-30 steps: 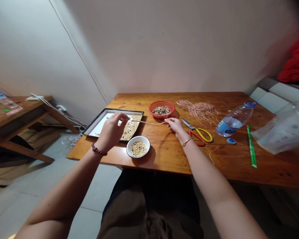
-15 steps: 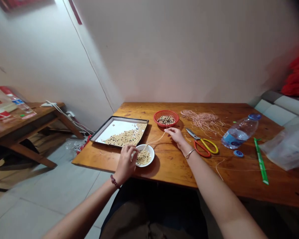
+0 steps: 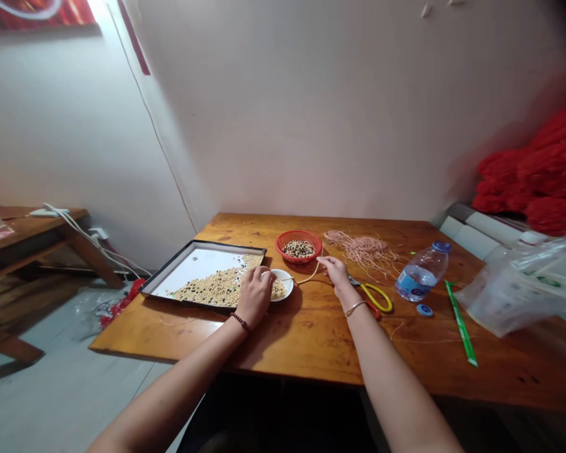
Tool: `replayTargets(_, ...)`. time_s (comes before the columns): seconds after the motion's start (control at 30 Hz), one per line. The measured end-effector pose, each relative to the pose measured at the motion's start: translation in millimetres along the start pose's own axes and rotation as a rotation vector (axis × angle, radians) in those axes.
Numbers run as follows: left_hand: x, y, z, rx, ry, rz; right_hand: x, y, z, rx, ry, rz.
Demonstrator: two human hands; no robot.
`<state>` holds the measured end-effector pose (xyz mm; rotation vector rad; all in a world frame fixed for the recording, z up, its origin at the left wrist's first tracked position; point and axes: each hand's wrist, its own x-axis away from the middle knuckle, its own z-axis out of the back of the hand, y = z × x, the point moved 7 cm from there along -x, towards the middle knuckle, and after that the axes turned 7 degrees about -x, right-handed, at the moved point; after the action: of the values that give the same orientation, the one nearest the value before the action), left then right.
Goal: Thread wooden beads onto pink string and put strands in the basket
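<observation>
My right hand [image 3: 334, 274] pinches a pale string [image 3: 310, 278], apparently strung with small beads, that sags toward the bowl. The string's other end runs toward my left hand. Over the left side of a small white bowl [image 3: 288, 293] of cream beads [image 3: 278, 289], my left hand [image 3: 256, 294] has its fingers curled together; whatever they grip is too small to make out. Left of that hand lies a black-edged white tray [image 3: 177, 267] with many cream beads and some dark ones. A red basket [image 3: 287, 257] behind the hands contains dark and cream beads.
Scissors [image 3: 377, 297] with yellow and red handles lie beside my right wrist. Tangled pink string [image 3: 363, 248] is at the back. Further right are a water bottle [image 3: 422, 272], its blue cap [image 3: 425, 310], a green strip [image 3: 461, 324] and a plastic bag [image 3: 504, 283].
My left hand has shifted over the bowl's left side and covers more of it. The string between my hands spans a shorter gap and sags. The camera view has turned slightly right.
</observation>
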<state>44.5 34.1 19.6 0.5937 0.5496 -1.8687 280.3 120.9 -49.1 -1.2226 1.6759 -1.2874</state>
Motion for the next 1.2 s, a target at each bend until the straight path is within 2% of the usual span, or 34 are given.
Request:
replayTargets(0.2,-33,2,-23.3,-0.125,-0.006,-0.036,-6,-4,12,-0.089,0.092,0.035)
replayTargets(0.27,-40,1,-24.1,-0.147,0.001,-0.067,-5,-9,14,-0.148,0.114,0.046)
replayTargets(0.37,-45,-6,-17.5,-0.112,0.044,-0.085,0,-17,9,-0.235,0.080,0.058)
replayTargets(0.5,-45,-26,-9.7,0.172,0.065,-0.016,11,-28,-6,-0.276,-0.005,0.053)
replayTargets(0.6,-39,-35,-3.3,0.414,0.094,0.021,28,-29,-30,-0.252,-0.170,-0.007)
replayTargets(0.73,-28,-28,7.5,0.669,0.074,0.005,56,-21,-65,-0.101,-0.414,-0.067)
replayTargets(0.87,-21,-12,5.0,1.033,-0.118,0.017,78,-15,-89,-0.010,-0.563,0.016)
replayTargets(1.07,-13,-5,-14.9,1.322,-0.311,0.170,92,-8,-95,0.063,-0.670,-0.019)
replayTargets(1.2,-11,-2,-18.9,1.399,-0.328,0.208,92,-1,-94,0.103,-0.723,-0.064)
